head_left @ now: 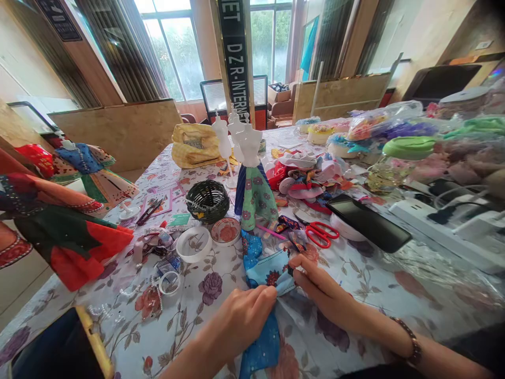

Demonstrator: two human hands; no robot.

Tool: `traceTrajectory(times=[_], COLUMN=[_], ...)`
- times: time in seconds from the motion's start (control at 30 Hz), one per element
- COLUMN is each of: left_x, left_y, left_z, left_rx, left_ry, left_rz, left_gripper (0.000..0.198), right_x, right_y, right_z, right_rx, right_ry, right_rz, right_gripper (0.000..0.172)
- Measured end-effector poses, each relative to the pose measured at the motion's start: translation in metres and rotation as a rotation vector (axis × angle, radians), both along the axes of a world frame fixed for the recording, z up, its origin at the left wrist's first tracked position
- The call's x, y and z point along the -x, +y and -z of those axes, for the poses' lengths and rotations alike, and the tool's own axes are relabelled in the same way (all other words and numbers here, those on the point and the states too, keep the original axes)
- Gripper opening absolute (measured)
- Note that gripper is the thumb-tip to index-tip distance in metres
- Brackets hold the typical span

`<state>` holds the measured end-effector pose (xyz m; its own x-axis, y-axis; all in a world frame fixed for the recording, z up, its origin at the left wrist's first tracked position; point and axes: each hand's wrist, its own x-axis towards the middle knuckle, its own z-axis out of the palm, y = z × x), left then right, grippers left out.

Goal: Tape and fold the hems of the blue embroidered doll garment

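I have the left hand and right hand both pinched on the blue fabric — near six o'clock in my feed. Red-handled scissors lie at the fabric's two o'clock.

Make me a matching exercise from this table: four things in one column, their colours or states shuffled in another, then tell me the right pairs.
Things:
1. Blue printed cloth
2. Scissors
3. Woven basket
4. Jar

Colours or states:
A. Green-lidded
B. Dark and open-topped
C. Held in the left hand and right hand
D. Red-handled

Pairs: 1-C, 2-D, 3-B, 4-A.
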<state>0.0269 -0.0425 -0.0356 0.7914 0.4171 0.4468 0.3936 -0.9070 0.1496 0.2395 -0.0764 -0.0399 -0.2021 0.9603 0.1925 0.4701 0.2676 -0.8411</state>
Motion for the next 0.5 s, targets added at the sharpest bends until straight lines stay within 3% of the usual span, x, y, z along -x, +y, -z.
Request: traceTrajectory(times=[0.33, 0.5], left_x=[-0.0026, -0.0041], left_y=[0.0005, 0.0001], left_z=[-0.0037, -0.0059], left_rx=[0.046, 0.032], left_ry=[-0.026, -0.002], left_rz=[-0.044, -0.039], left_gripper=[0.020, 0.017], right_x=[0.0002, 0.0030], right_y=[-0.0036, -0.0043], right_z=[-0.0014, -0.0018], right_rx=[-0.038, 0.017], right_ry=[0.006, 0.059], right_rz=[0.001, 0.031], right_gripper=[0.018, 0.018])
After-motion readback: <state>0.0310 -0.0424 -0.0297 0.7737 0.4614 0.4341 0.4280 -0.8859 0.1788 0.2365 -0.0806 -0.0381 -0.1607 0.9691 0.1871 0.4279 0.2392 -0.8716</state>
